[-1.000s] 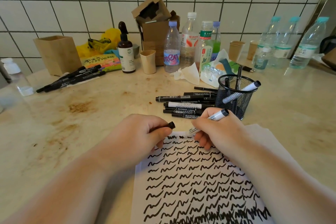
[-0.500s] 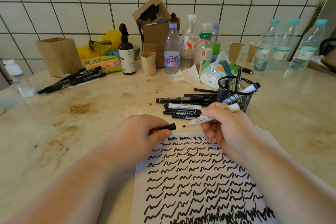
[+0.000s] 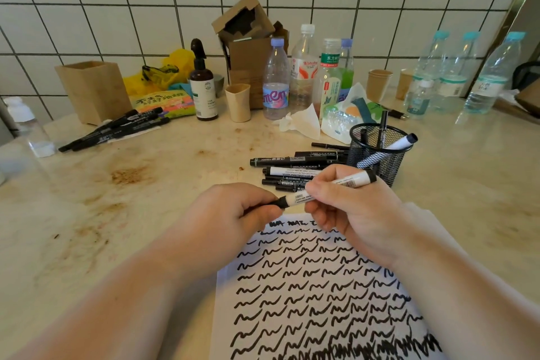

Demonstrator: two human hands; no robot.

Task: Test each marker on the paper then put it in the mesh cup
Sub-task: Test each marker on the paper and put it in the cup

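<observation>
My right hand grips a white marker by its barrel, held nearly level just above the top edge of the paper. My left hand pinches the black cap, which sits on the marker's tip end. The paper is covered with rows of black squiggles. Behind my right hand stands the black mesh cup with a white marker and a couple of thin black pens in it. A pile of several markers lies left of the cup.
More black markers lie at the back left beside a wooden box. Bottles, paper cups, a cardboard box, tissues and a spray bottle line the tiled wall. Water bottles stand at the far right.
My right hand lifted the marker off the paper and swung its tip left to my left hand. The cap now sits on the tip.
</observation>
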